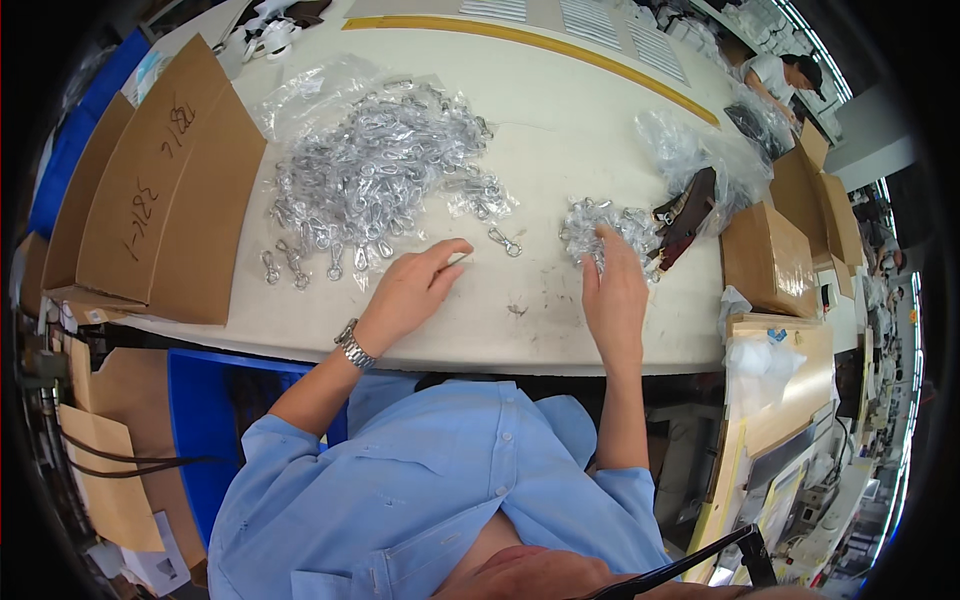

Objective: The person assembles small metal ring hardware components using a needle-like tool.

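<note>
A large heap of metal snap hooks (375, 160), many wrapped in clear plastic, covers the left middle of the pale table (480, 335). One single snap hook (505, 241) lies apart, between my two hands. My left hand (408, 292) is held over the table in front of the heap, thumb and forefinger apart, with nothing plainly in it. At the right, my right hand (617, 295) reaches to a smaller pile of wrapped snap hooks (588, 222). Its fingers are stretched out at the pile's near edge, the thumb apart, and no hook shows in its grasp.
An open cardboard box (170, 190) stands at the left. Dark brown and maroon pieces (688, 210) lie beside the small pile, near crumpled clear plastic (700, 140). More cardboard boxes (768, 260) stand at the right. A yellow strip (540, 45) crosses the far table. Another person (780, 80) works far right.
</note>
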Tool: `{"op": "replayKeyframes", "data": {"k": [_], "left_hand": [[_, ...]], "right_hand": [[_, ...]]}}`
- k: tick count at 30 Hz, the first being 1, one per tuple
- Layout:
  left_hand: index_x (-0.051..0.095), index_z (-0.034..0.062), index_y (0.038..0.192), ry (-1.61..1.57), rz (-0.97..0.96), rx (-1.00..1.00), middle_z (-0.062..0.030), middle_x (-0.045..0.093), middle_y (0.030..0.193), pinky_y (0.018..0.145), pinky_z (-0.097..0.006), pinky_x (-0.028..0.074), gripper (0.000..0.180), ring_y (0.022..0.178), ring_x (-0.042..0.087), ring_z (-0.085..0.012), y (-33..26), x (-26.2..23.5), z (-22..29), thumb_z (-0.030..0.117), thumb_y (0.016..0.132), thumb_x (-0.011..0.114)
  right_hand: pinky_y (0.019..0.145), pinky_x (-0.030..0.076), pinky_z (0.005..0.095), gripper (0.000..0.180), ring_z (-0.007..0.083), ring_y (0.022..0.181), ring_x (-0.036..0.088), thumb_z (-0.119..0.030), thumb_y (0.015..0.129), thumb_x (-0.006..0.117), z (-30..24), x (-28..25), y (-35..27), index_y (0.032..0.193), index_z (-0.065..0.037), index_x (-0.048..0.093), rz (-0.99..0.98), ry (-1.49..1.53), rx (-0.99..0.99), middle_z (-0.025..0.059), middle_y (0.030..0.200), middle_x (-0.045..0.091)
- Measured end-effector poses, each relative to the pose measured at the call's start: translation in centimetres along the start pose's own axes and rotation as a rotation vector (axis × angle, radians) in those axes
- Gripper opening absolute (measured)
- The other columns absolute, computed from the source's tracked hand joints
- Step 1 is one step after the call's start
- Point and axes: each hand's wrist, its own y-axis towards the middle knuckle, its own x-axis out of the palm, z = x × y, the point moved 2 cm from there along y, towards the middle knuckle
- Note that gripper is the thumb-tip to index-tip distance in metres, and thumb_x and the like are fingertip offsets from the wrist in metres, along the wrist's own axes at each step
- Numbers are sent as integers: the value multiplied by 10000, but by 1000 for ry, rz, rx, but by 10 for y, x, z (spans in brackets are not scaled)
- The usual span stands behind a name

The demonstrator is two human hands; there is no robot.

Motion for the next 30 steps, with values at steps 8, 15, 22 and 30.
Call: {"op": "replayKeyframes", "data": {"k": [8,15,22,30], "left_hand": [[764,10,1120,-81,105,-168,-68,638,709,584,-300,464,188,588,560,-111,-22,0,-6,120,1039,635],[764,-1,1120,-41,203,-182,-60,656,718,576,-291,456,191,587,547,-91,-54,9,12,119,1044,636],[753,13,1179,-156,387,-212,-26,729,874,644,-279,490,216,716,603,-63,-46,-1,30,145,1022,688],[763,1,1030,-316,273,-52,-48,747,848,694,-282,542,161,781,698,-93,-18,-19,27,155,1006,721]], "right_hand": [[822,532,445,187,323,994,670,-114,851,754,-26,97,57,1007,-37,683,-36,-376,-605,135,1025,698],[670,531,447,98,293,768,712,-95,767,744,-6,124,88,809,-30,684,-202,-707,-615,114,779,703],[744,585,316,118,167,806,741,-132,904,724,-18,61,72,935,-23,692,-558,293,-140,73,890,761],[771,611,299,133,177,865,754,-113,945,689,-31,68,28,1016,-3,666,-939,807,109,70,902,721]]}}
